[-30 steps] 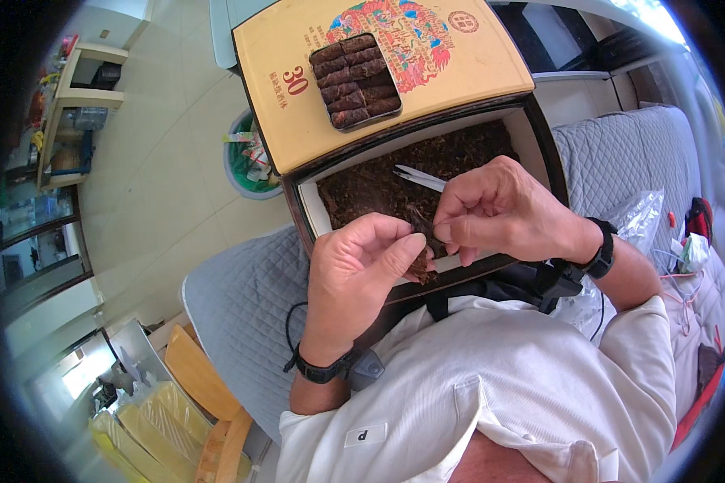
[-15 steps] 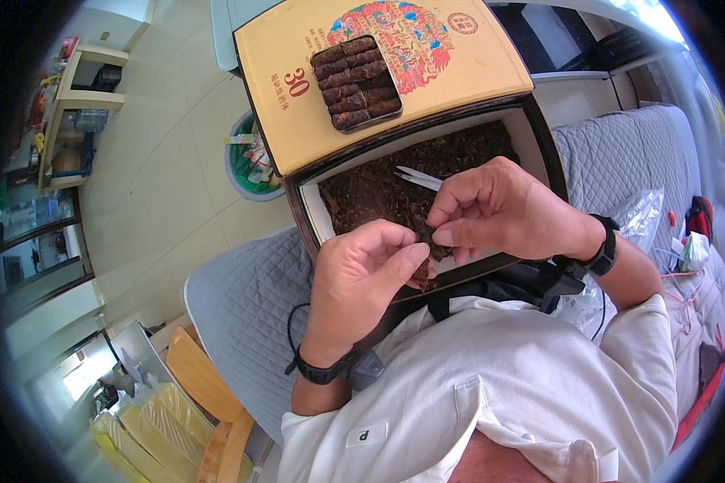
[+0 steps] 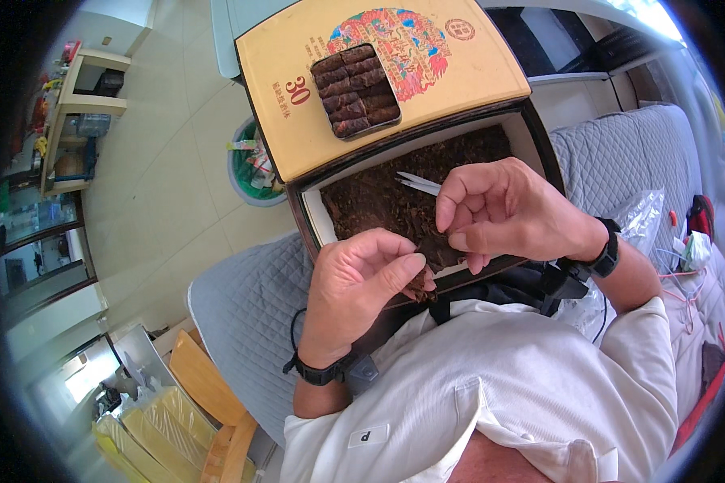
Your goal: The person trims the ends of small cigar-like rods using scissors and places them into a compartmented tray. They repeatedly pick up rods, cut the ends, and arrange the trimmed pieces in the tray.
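Dark brown tobacco leaf [image 3: 440,252] stretches between my two hands, over the near edge of an open box [image 3: 310,216]. My left hand [image 3: 354,282] is closed on crumpled leaf, some of which hangs below its fingers. Thumb and forefinger of my right hand [image 3: 511,213] pinch the leaf's other side. Loose shredded tobacco [image 3: 358,201] covers the bottom of the box. On it lie slim pale blades [image 3: 417,183], perhaps scissors, partly hidden by my right hand. A metal tin [image 3: 356,90] packed with several short dark cigars rests on the yellow lid [image 3: 278,64] beyond.
Left of the box, a lined waste bin [image 3: 254,165] with wrappers stands on the tiled floor [image 3: 161,153]. Grey quilted covers [image 3: 246,294] lie at both sides of me. Clear plastic [image 3: 640,217] and cables are at the right, a wooden chair [image 3: 197,374] at lower left.
My hands have drawn slightly apart, the right one shifting a little right. More of the dark leaf shows between them. The tin and blades stay in place.
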`<state>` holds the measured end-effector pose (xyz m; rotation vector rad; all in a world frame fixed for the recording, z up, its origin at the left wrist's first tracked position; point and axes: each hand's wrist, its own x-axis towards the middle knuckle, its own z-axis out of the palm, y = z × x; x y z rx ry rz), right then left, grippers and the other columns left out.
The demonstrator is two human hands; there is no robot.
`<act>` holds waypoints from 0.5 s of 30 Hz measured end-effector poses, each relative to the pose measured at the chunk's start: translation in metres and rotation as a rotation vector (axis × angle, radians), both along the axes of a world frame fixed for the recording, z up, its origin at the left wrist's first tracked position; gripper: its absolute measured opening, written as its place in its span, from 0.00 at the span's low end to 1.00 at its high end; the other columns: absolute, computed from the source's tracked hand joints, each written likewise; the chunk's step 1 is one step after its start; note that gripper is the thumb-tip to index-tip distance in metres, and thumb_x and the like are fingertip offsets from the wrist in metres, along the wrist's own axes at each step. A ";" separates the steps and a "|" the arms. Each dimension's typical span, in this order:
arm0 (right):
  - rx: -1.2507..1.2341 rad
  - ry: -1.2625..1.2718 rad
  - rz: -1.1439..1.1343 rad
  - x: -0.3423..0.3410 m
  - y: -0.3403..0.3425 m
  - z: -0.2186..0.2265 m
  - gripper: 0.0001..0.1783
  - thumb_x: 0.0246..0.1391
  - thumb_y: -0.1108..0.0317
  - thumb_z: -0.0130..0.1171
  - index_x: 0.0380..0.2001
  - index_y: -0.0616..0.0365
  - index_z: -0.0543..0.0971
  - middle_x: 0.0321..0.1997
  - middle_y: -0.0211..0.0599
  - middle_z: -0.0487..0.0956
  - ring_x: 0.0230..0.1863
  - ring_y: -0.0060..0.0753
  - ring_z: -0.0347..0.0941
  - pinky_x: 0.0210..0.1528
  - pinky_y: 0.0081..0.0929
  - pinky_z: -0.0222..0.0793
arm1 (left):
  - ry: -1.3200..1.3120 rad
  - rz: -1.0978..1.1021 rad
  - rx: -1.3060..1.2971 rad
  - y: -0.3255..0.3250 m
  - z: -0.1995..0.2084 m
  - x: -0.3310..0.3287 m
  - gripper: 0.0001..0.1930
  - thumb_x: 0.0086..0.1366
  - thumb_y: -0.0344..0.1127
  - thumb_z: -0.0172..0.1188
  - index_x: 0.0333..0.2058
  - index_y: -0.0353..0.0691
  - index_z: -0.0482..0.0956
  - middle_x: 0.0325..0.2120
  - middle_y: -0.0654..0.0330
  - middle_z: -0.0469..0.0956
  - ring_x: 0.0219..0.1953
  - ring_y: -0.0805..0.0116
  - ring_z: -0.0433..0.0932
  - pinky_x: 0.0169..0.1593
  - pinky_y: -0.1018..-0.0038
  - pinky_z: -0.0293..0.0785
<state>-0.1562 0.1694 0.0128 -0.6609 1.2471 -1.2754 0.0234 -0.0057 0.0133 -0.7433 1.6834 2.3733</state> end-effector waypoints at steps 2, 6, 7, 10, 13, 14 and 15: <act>-0.042 0.012 0.015 -0.001 0.002 -0.001 0.11 0.61 0.78 0.58 0.47 0.67 0.79 0.30 0.31 0.82 0.30 0.18 0.80 0.32 0.17 0.78 | -0.004 -0.006 0.026 0.000 0.002 -0.001 0.03 0.67 0.25 0.63 0.37 0.32 0.79 0.28 0.56 0.84 0.31 0.66 0.86 0.36 0.73 0.84; -0.145 0.030 0.017 0.002 0.002 -0.001 0.08 0.61 0.80 0.59 0.44 0.68 0.81 0.32 0.31 0.82 0.34 0.19 0.80 0.36 0.18 0.78 | -0.004 -0.052 0.105 -0.003 0.003 0.001 0.06 0.71 0.28 0.61 0.40 0.31 0.80 0.30 0.57 0.84 0.33 0.71 0.84 0.38 0.78 0.82; -0.190 0.038 0.006 0.003 0.001 -0.002 0.07 0.61 0.80 0.60 0.42 0.68 0.82 0.33 0.31 0.82 0.36 0.19 0.80 0.37 0.18 0.78 | -0.004 -0.055 0.121 -0.004 0.003 0.001 0.06 0.71 0.28 0.61 0.40 0.31 0.80 0.30 0.57 0.84 0.33 0.71 0.84 0.38 0.78 0.82; -0.167 0.069 -0.043 0.007 0.000 -0.003 0.06 0.58 0.81 0.63 0.39 0.67 0.83 0.36 0.32 0.82 0.38 0.20 0.80 0.40 0.19 0.77 | -0.008 -0.058 0.158 -0.005 0.003 0.001 0.06 0.71 0.28 0.61 0.40 0.31 0.80 0.31 0.57 0.84 0.33 0.71 0.84 0.38 0.77 0.82; -0.225 0.312 0.051 -0.003 0.001 -0.010 0.08 0.57 0.81 0.64 0.41 0.64 0.82 0.39 0.33 0.82 0.39 0.22 0.80 0.41 0.21 0.78 | -0.017 -0.054 0.147 0.000 0.007 0.000 0.05 0.69 0.27 0.62 0.39 0.31 0.79 0.30 0.56 0.84 0.32 0.68 0.85 0.37 0.75 0.83; -0.258 0.354 0.049 -0.004 0.000 -0.009 0.09 0.56 0.80 0.65 0.41 0.63 0.82 0.41 0.34 0.82 0.41 0.24 0.80 0.42 0.22 0.78 | -0.021 -0.059 0.123 0.002 0.007 -0.001 0.04 0.68 0.27 0.62 0.38 0.31 0.79 0.30 0.55 0.84 0.31 0.66 0.85 0.36 0.73 0.83; -0.292 0.394 0.047 -0.005 -0.001 -0.008 0.09 0.56 0.80 0.66 0.41 0.62 0.82 0.43 0.35 0.82 0.43 0.26 0.80 0.42 0.23 0.78 | -0.028 -0.062 0.099 0.003 0.007 -0.001 0.04 0.67 0.26 0.63 0.37 0.32 0.78 0.29 0.54 0.84 0.30 0.64 0.86 0.35 0.71 0.84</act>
